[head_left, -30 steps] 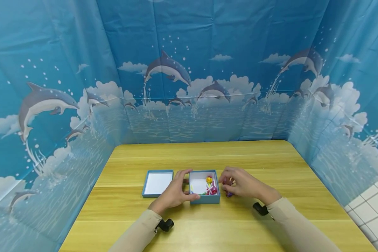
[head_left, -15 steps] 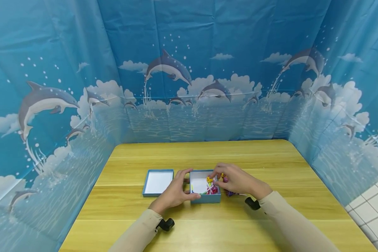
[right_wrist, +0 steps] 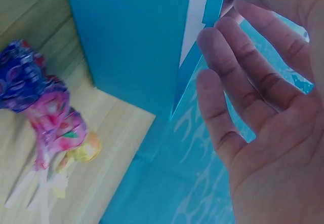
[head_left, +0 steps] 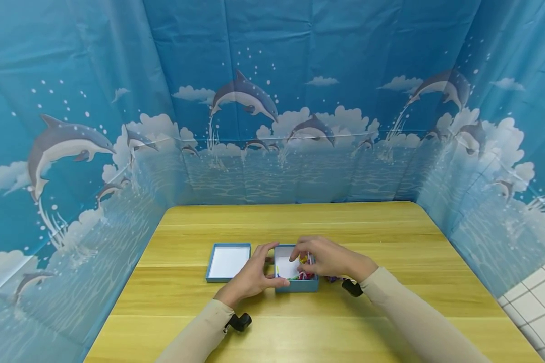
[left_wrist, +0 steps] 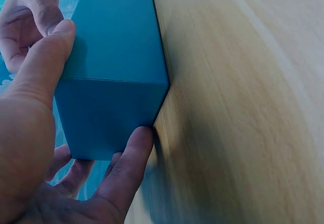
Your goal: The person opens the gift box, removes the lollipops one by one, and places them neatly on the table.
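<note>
- Since a second ago the right hand (head_left: 328, 258) has come from the counter (head_left: 390, 237) beside the blue box (head_left: 296, 285) to above the box's open top; the left hand (head_left: 253, 276) has stayed where it was.
- Left hand: thumb on the box's near wall, fingers curled round its left side, so this grip is clamped on the box, which rests on the counter.
- Right hand: it hovers over the box's right half, fingers loosely bent. The head view shows yellow and pink wrapping (head_left: 304, 259) at its fingertips, but I cannot tell whether the fingers pinch it or merely cover it. In the wrist view the fingers (right_wrist: 238, 107) look relaxed and apart.
- Inside the box, wrapped lollipops (head_left: 302, 275) lie on the white floor.
- More wrapped lollipops (right_wrist: 48, 117), purple, pink and yellow, lie on the counter just beside the box's right wall.
- Left of the box, its lid (head_left: 228, 262) lies on the counter, white inside facing up.
</note>
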{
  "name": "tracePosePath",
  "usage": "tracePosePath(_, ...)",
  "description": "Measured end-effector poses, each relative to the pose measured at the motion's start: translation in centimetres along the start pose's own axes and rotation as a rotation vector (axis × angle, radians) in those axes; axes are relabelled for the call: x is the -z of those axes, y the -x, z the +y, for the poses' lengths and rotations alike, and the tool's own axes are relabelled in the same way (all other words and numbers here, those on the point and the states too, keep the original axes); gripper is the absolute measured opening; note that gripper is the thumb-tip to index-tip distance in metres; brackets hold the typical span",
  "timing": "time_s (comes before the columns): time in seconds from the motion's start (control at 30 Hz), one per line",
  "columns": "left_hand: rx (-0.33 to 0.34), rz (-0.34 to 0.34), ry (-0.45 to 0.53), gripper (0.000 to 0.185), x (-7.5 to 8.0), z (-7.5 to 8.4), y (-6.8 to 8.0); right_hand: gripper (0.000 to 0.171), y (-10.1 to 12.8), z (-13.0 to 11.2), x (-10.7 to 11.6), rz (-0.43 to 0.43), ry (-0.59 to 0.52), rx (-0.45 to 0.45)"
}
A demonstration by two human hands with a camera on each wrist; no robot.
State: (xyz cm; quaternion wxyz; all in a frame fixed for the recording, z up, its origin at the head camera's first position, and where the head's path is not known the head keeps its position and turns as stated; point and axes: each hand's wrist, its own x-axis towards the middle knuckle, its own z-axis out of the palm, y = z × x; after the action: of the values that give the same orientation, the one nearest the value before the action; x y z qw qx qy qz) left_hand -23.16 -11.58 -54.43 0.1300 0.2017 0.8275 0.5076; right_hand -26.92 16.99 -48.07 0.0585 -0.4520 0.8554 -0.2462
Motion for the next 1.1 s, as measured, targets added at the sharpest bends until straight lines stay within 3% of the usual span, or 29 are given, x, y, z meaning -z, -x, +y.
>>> tracePosePath(0.5,0.002,-0.001,0.015,0.108,0.2,-0.1,-0.2,0.029,-2.6,-0.3,0.0,-0.202,-0.029,0.001)
tracePosePath(1.1,-0.017,0.029,-0.114,0.111,0.1,-0.4,-0.1,0.034,-5.4,0.1,-0.6,-0.428,-0.048,-0.069)
